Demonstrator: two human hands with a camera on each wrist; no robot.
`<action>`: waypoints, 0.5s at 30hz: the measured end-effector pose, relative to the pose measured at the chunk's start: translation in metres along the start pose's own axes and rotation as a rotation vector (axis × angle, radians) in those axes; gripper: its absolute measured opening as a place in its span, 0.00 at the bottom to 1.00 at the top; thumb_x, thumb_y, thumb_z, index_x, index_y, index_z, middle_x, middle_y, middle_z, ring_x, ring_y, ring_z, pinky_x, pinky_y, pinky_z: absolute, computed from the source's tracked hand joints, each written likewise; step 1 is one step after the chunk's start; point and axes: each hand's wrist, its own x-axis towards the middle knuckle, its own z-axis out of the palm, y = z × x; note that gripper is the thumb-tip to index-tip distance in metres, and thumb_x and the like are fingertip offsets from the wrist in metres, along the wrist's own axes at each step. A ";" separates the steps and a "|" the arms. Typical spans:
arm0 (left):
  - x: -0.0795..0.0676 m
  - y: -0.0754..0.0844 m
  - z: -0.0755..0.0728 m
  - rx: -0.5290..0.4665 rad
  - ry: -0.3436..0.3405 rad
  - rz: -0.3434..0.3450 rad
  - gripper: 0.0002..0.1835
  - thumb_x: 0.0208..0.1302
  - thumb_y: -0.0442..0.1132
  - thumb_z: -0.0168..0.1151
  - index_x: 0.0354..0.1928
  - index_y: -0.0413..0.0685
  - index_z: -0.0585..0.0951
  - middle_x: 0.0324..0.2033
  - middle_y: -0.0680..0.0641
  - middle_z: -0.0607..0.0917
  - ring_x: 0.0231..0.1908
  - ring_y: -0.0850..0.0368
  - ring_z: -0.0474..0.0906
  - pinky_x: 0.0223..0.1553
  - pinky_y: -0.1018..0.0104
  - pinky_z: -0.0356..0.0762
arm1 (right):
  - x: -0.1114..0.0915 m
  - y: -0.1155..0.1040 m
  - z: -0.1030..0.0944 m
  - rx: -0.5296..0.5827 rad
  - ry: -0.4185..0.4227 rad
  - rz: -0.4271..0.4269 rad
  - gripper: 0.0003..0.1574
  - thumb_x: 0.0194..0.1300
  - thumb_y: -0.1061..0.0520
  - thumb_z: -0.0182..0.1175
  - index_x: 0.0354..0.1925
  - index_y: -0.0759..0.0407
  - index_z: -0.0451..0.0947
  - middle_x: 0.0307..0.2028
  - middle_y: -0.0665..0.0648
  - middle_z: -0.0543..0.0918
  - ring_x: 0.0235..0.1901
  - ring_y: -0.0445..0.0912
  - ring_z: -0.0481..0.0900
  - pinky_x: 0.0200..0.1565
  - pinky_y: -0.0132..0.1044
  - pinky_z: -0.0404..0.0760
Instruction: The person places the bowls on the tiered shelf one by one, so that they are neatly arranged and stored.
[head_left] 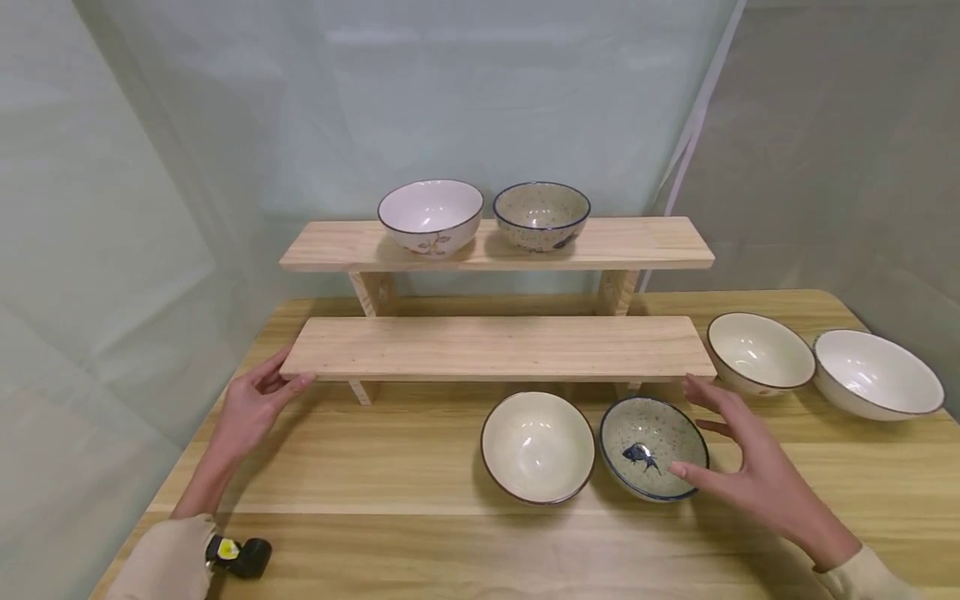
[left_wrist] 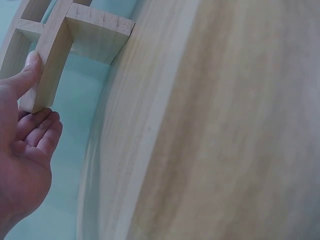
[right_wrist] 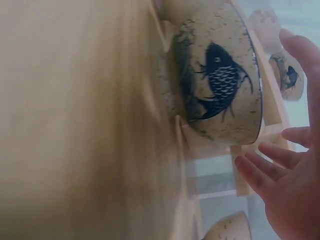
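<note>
My left hand grips the left end of the lower board of a two-tier wooden shelf; in the left wrist view the thumb lies on the board and the fingers curl at its end. On the right, my right hand is spread beside a speckled grey bowl with a blue rim and a blue fish inside. Its thumb reaches over the bowl's near right rim; whether it touches is unclear. In the right wrist view another blue fish decorates the bowl's outside. A cream bowl with a brown rim stands just left of it.
The upper board bears a white flowered bowl and a speckled blue-rimmed bowl. Right of the shelf, a cream bowl and a wider white bowl sit side by side on the wooden table. Pale sheeting hangs behind.
</note>
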 end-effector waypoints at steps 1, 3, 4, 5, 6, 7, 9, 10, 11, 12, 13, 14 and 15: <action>0.000 0.000 0.000 0.003 0.001 0.000 0.40 0.76 0.44 0.64 0.78 0.31 0.58 0.67 0.23 0.70 0.48 0.82 0.72 0.43 0.84 0.76 | -0.003 0.001 0.001 0.000 -0.004 0.000 0.66 0.45 0.70 0.82 0.78 0.62 0.61 0.70 0.66 0.69 0.67 0.35 0.65 0.58 0.20 0.69; 0.000 0.000 0.000 0.001 0.002 0.001 0.40 0.76 0.44 0.64 0.78 0.31 0.58 0.67 0.23 0.70 0.48 0.82 0.72 0.43 0.84 0.76 | -0.008 0.002 0.003 -0.003 -0.014 0.002 0.68 0.44 0.69 0.83 0.79 0.61 0.60 0.70 0.66 0.68 0.67 0.35 0.65 0.59 0.19 0.68; 0.000 0.000 0.000 -0.002 0.002 0.003 0.40 0.76 0.43 0.64 0.78 0.31 0.58 0.66 0.23 0.70 0.48 0.82 0.72 0.43 0.84 0.76 | -0.010 0.003 0.004 -0.004 -0.022 0.011 0.70 0.43 0.68 0.84 0.79 0.60 0.58 0.71 0.66 0.67 0.68 0.34 0.64 0.59 0.19 0.68; 0.000 0.000 0.000 -0.003 0.003 0.006 0.40 0.75 0.43 0.64 0.78 0.31 0.58 0.66 0.23 0.71 0.47 0.82 0.72 0.43 0.84 0.76 | -0.012 0.003 0.005 -0.005 -0.030 0.019 0.71 0.43 0.67 0.84 0.80 0.58 0.57 0.71 0.66 0.66 0.68 0.33 0.63 0.59 0.18 0.67; 0.000 0.000 0.000 -0.006 0.002 0.008 0.40 0.75 0.43 0.64 0.78 0.30 0.58 0.66 0.23 0.71 0.47 0.82 0.72 0.43 0.84 0.76 | -0.013 0.003 0.006 -0.006 -0.037 0.028 0.73 0.43 0.66 0.85 0.81 0.56 0.56 0.71 0.67 0.66 0.68 0.33 0.62 0.58 0.18 0.66; 0.000 0.000 0.000 -0.007 0.002 0.012 0.40 0.75 0.42 0.64 0.78 0.30 0.58 0.66 0.23 0.71 0.47 0.83 0.72 0.43 0.84 0.76 | -0.015 0.004 0.007 -0.011 -0.043 0.040 0.74 0.43 0.64 0.85 0.81 0.54 0.55 0.72 0.67 0.65 0.68 0.33 0.62 0.58 0.17 0.66; 0.000 0.000 0.000 -0.010 0.001 0.016 0.39 0.75 0.42 0.64 0.78 0.30 0.58 0.66 0.22 0.71 0.47 0.82 0.73 0.43 0.84 0.76 | -0.017 0.004 0.008 -0.019 -0.055 0.058 0.76 0.42 0.62 0.86 0.82 0.52 0.53 0.72 0.68 0.65 0.68 0.32 0.61 0.58 0.17 0.64; 0.000 0.001 0.000 -0.011 0.001 0.017 0.39 0.75 0.42 0.64 0.77 0.30 0.59 0.66 0.22 0.71 0.47 0.82 0.73 0.43 0.84 0.76 | -0.018 0.005 0.009 -0.020 -0.061 0.066 0.77 0.42 0.61 0.86 0.82 0.52 0.53 0.71 0.68 0.65 0.68 0.32 0.61 0.58 0.16 0.64; 0.000 0.001 0.000 -0.011 0.000 0.015 0.39 0.75 0.42 0.64 0.78 0.30 0.58 0.66 0.22 0.71 0.48 0.82 0.73 0.43 0.84 0.76 | -0.019 0.005 0.009 -0.020 -0.063 0.070 0.77 0.42 0.60 0.87 0.82 0.53 0.53 0.71 0.69 0.65 0.67 0.32 0.61 0.58 0.16 0.64; 0.000 0.001 0.000 -0.011 0.001 0.014 0.39 0.75 0.42 0.64 0.78 0.30 0.58 0.66 0.22 0.70 0.48 0.82 0.73 0.44 0.84 0.76 | -0.019 0.005 0.010 -0.022 -0.066 0.075 0.77 0.42 0.60 0.87 0.82 0.55 0.53 0.70 0.69 0.65 0.67 0.32 0.61 0.58 0.16 0.64; 0.000 0.001 0.000 -0.012 0.002 0.012 0.39 0.75 0.42 0.64 0.77 0.30 0.58 0.66 0.22 0.70 0.48 0.81 0.73 0.44 0.84 0.76 | -0.020 0.005 0.011 -0.023 -0.069 0.079 0.78 0.41 0.59 0.87 0.82 0.56 0.53 0.70 0.69 0.65 0.67 0.32 0.61 0.58 0.16 0.63; 0.000 0.001 0.000 -0.013 0.002 0.010 0.39 0.76 0.42 0.64 0.78 0.30 0.58 0.66 0.22 0.70 0.49 0.81 0.73 0.44 0.84 0.76 | -0.021 0.006 0.012 -0.019 -0.074 0.084 0.78 0.41 0.59 0.88 0.82 0.57 0.52 0.70 0.69 0.65 0.66 0.31 0.61 0.58 0.16 0.63; 0.000 0.001 0.000 -0.012 0.001 0.009 0.39 0.76 0.42 0.64 0.78 0.30 0.58 0.66 0.22 0.70 0.49 0.80 0.73 0.44 0.84 0.75 | -0.022 0.006 0.012 -0.014 -0.078 0.089 0.79 0.41 0.58 0.88 0.82 0.58 0.52 0.71 0.69 0.65 0.66 0.30 0.61 0.58 0.16 0.63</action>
